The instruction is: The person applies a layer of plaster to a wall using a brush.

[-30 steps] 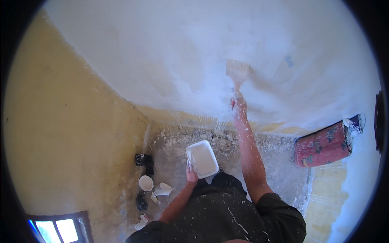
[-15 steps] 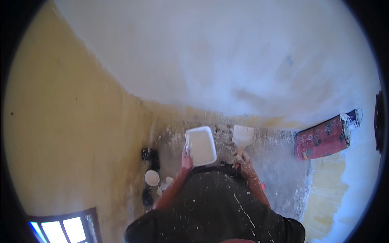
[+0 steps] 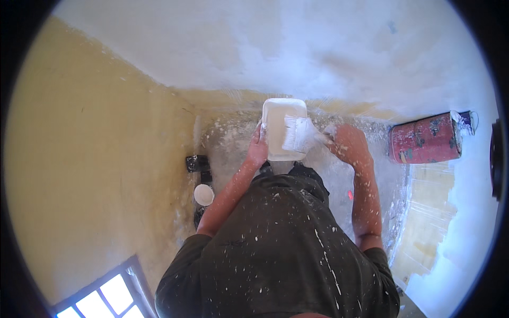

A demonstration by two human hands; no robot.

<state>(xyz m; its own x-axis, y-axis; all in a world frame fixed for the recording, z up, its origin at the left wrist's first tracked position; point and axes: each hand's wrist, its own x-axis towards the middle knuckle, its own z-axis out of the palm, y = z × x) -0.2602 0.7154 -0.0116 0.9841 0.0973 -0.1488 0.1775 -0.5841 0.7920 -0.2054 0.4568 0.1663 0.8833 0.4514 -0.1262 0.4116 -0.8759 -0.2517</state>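
My left hand (image 3: 258,146) grips the left side of a white rectangular tub (image 3: 274,143), which holds white paint or a similar coating. In my right hand (image 3: 347,144) is the handle of a wide flat paintbrush (image 3: 305,134), its fingers wrapped round it. The white-coated bristles lie over the right half of the tub; whether they touch what is inside cannot be made out. Beyond the tub rises a wall (image 3: 297,47), coated white over most of its height, with a yellowish band left along its foot.
A red metal drum (image 3: 426,139) with a small dark bucket (image 3: 467,123) on it stands at the right wall. Along the yellow left wall (image 3: 95,159) are a white bucket (image 3: 203,195) and a black box-like thing (image 3: 197,163). A window (image 3: 106,294) shows lower left.
Both hands have moved up and away from my body. The brush has swung left from beside the tub to over it, its bristles now pointing left.
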